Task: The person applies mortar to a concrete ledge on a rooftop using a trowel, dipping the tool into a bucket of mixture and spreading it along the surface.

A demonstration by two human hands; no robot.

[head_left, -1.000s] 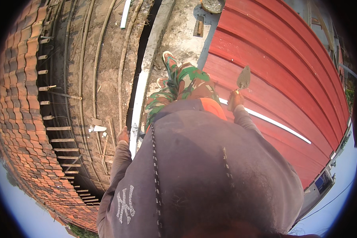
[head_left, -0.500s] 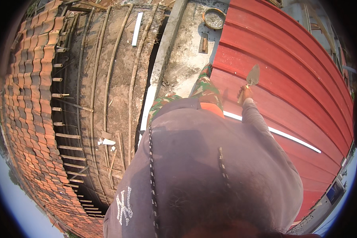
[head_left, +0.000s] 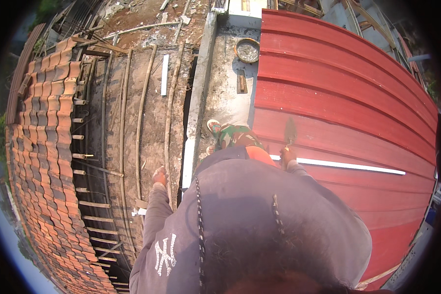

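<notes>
My right hand (head_left: 288, 155) is closed round the handle of a pointed trowel (head_left: 290, 131), whose blade points away from me over red metal roofing (head_left: 338, 103). A long white strip (head_left: 350, 165) lies on the roofing beside that hand. My left hand (head_left: 159, 176) hangs out to the left, above bamboo poles (head_left: 142, 112) and a brown earthy surface. It is small and blurred here, and its finger position is unclear. Ahead of my feet, a round basin (head_left: 247, 50) of grey material rests on the concrete ledge (head_left: 224, 100), with a wooden float (head_left: 241, 81) nearer me.
An orange tiled roof (head_left: 49, 161) slopes away on the left, with batten ends sticking out along its edge. A narrow dark gap runs beside the raised concrete edge (head_left: 199, 83). Another white strip (head_left: 164, 75) lies among the poles. Rubble shows at the far left.
My left arm has come into view at the left. My right hand has brought the trowel nearer to my body. My feet and the view have shifted, showing more ground ahead.
</notes>
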